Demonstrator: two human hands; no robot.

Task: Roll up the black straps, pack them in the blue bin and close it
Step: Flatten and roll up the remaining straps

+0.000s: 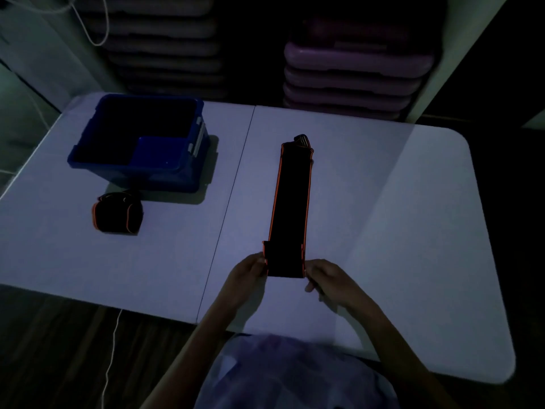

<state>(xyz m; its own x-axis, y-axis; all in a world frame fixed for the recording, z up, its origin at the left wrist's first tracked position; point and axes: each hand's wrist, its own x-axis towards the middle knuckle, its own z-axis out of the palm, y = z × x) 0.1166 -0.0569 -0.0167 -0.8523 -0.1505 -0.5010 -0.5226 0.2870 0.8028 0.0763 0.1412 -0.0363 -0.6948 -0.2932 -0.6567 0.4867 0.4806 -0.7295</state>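
The room is dim, and a white folding table (383, 202) takes most of the view, w/ a centre seam running from the far edge to the near edge. On the right of this seam, 1 long black strap (290, 208) w/ orange edging lies flat and unrolled, stretched away from the person; its far end is a bit bunched up. The near end of this strap is held at both sides: the left hand (247, 276) pinches the left edge and the right hand (326, 280) pinches the right edge, fingers closed on the fabric. On the left of the seam stands the blue bin (97, 137), open at the top, w/ white latches on its right side; a blue panel, maybe the lid, leans inside it, but it is too dark to be sure. Just beside the bin, on the side nearer to the person, sits 1 rolled strap (116, 214), black w/ orange trim, on the table and not touching the bin. Behind the table, stacked purple platforms (354, 72) are seen. A thin white cable (110, 364) hangs down below the near table edge, left of the seam.
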